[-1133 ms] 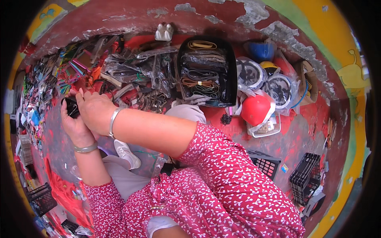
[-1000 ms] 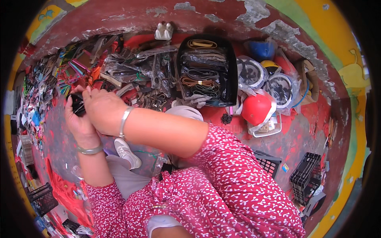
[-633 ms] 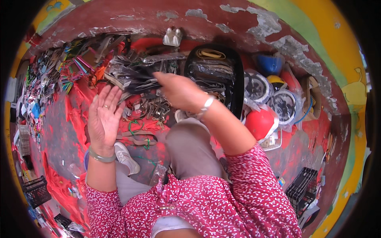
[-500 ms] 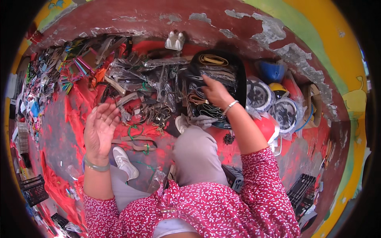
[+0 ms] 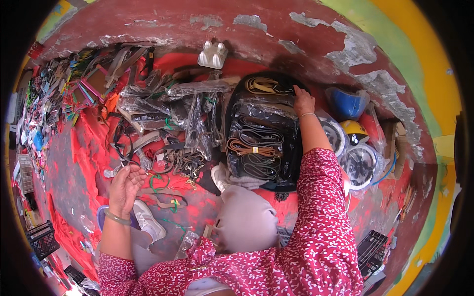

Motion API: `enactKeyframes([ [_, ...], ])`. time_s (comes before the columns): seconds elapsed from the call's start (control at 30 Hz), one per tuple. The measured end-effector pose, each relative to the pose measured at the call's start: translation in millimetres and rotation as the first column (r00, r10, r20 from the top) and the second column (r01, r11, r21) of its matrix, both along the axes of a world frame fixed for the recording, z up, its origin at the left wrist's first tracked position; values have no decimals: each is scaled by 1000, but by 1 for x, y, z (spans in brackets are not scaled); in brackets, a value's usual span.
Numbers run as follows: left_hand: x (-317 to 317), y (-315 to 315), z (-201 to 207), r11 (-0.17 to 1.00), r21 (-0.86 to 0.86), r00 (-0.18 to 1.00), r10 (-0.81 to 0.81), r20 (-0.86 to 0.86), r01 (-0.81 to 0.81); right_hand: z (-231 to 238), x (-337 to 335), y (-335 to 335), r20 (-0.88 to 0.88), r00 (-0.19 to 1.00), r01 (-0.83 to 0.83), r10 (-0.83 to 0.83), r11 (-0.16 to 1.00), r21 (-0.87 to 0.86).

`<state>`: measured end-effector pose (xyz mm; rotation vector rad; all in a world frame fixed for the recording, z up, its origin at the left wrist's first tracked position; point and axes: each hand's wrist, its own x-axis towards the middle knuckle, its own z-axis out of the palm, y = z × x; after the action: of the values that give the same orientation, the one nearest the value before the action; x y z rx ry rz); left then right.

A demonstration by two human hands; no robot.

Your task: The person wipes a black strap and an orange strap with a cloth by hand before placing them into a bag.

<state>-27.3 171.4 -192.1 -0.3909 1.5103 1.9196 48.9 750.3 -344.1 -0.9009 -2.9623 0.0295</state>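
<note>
The fingers [image 5: 299,92] of the right hand [image 5: 304,102] are bent down at the far right edge of the black tub [image 5: 295,160]; from where I stand I can't tell whether they pinch the rim, a belt end or nothing. The left hand [image 5: 127,190] hangs well apart from it, its fingers loosely curled and nothing visible in them.

If those right fingers hook the rim and pull, the tub could slide or tip toward the knee [image 5: 249,217], I'd judge, and the neat rows would slump together. A tug on one strap end could likewise loosen the tan coil [image 5: 268,89]. The sleeve [image 5: 320,182] is near the bagged round pieces [image 5: 360,165], so a careless swing might knock them.

The tan coil lies at the tub's far end, just left of the right fingers. The brown coil [image 5: 242,147] and the dark green coil [image 5: 261,167] lie nearer the person, further from the fingers. The blue helmet [image 5: 348,103] sits right of the hand, apart from it.
</note>
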Motion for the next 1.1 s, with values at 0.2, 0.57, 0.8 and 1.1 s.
enactKeyframes([
  [0.2, -6, -17, -43, 983, -181, 994, -23, 103, 42, -29, -31, 11, 78, 996, -45, 32, 983, 176],
  [0.57, 0, -15, -57, 955, -276, 981, -57, 187, 108, -76, -59, 21, 0, 966, 259, -259, 966, -21],
  [0.8, 7, -9, -55, 938, -298, 972, -118, 204, 176, -79, -62, 23, 181, 916, 361, -359, 932, 18],
  [1.1, 13, -14, -57, 945, -264, 970, -143, 195, 192, -33, -93, -43, -5, 1000, -24, 23, 978, -205],
])
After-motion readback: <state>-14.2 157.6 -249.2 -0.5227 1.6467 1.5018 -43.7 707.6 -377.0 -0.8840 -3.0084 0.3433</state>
